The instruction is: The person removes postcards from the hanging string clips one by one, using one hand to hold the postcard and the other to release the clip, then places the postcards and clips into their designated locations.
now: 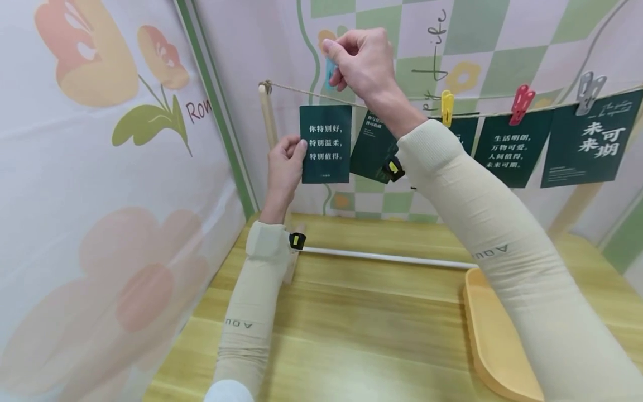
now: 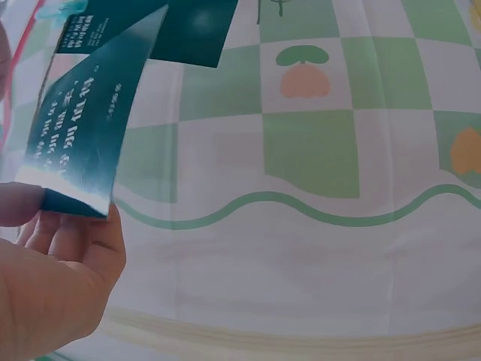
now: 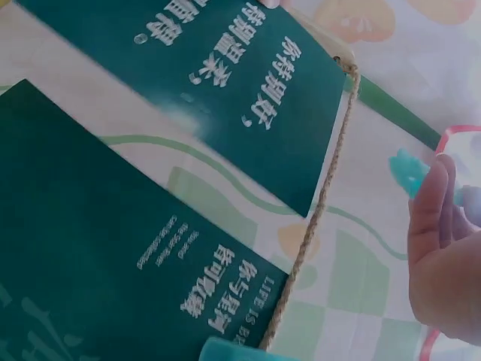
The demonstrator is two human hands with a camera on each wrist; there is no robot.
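Below, wood-grain table (image 1: 372,312), yellowish; shows soft glare up front. Across back of same, thin white rod (image 1: 387,257); R end nr orange tray (image 1: 497,340) w/ raised rim & rounded corner, pt. hidden. Off L, white cloth (image 1: 75,184) w/ lg. pink flowers (image 1: 145,298), green leaves (image 1: 150,124) & dk. red ltrg. (image 1: 198,111) Behind, backdrop (image 1: 474,28) w/ green/white checks, wavy green line (image 2: 338,222), sm. orange flower (image 1: 454,78) & dk. script (image 1: 438,42); hangs w/ faint creases. B/w cloth & backdrop, slanting green strip (image 1: 235,167).
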